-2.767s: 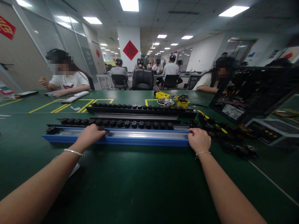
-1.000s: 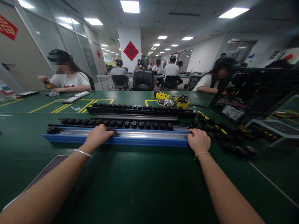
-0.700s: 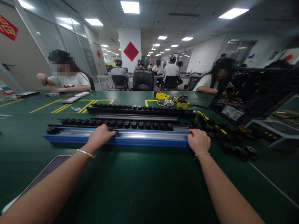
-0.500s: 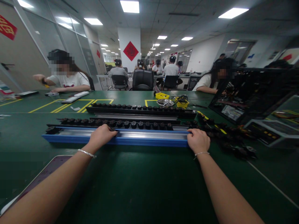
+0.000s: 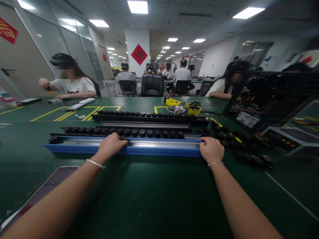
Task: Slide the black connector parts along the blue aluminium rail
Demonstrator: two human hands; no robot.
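Observation:
A long blue rail (image 5: 154,151) with a shiny metal channel lies crosswise in front of me on the green table. Near its middle, my left hand (image 5: 112,145) is closed, fingertips down in the channel on a small black socket module (image 5: 122,138) that is mostly covered. Closed round the right end of the rail is my right hand (image 5: 211,149), thumb on the near wall. At the rail's left end sits another black socket module (image 5: 56,139). Right behind it, a black rail carries a row of round black sockets (image 5: 142,133).
Another black socket strip (image 5: 149,119) lies farther back. To the right are a heap of black sockets (image 5: 259,161), a grey metal box (image 5: 291,141) and an open computer case (image 5: 269,99). A phone (image 5: 53,181) lies under my left forearm. Co-workers sit across the table.
My left hand has slid slightly to the right along the blue rail, and the dark module at its fingertips has moved with it. My right hand has stayed in place.

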